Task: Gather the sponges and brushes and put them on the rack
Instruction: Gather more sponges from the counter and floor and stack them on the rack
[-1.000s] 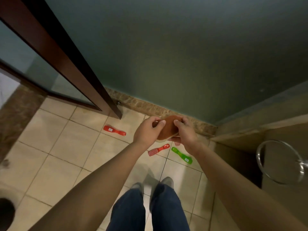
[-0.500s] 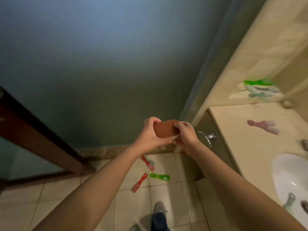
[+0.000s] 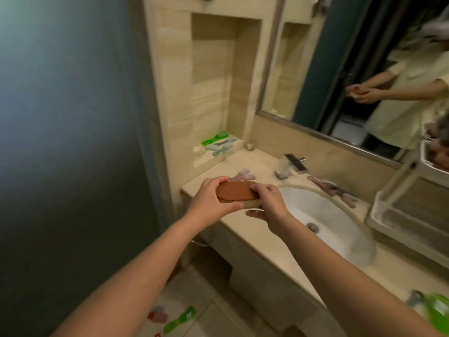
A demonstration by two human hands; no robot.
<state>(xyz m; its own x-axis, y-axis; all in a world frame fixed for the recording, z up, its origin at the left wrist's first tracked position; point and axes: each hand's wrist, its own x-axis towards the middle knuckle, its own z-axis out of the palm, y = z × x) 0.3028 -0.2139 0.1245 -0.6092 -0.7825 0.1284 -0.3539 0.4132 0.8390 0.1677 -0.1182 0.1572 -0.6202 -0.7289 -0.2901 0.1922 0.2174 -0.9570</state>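
Note:
Both hands hold a brown oval sponge [image 3: 237,193] in front of me, above the left end of the counter [image 3: 255,233]. My left hand [image 3: 209,203] grips its left end and my right hand [image 3: 269,205] its right end. A white wire rack [image 3: 410,210] stands on the counter at the right edge. Green and pale brushes [image 3: 218,142] lie in the wall niche. A pink brush [image 3: 243,175] rests on the counter behind the sponge, and another [image 3: 332,190] lies behind the basin. Green [image 3: 181,319] and red [image 3: 158,316] brushes lie on the floor.
A white basin [image 3: 325,220] with a chrome tap [image 3: 290,166] fills the counter's middle. A mirror [image 3: 364,69] hangs above it. A dark wall [image 3: 73,142] stands to the left. Something green [image 3: 437,310] lies blurred at the counter's near right.
My view has swung from the floor up and right to the counter, basin and mirror. Both hands have kept the sponge between them the whole time.

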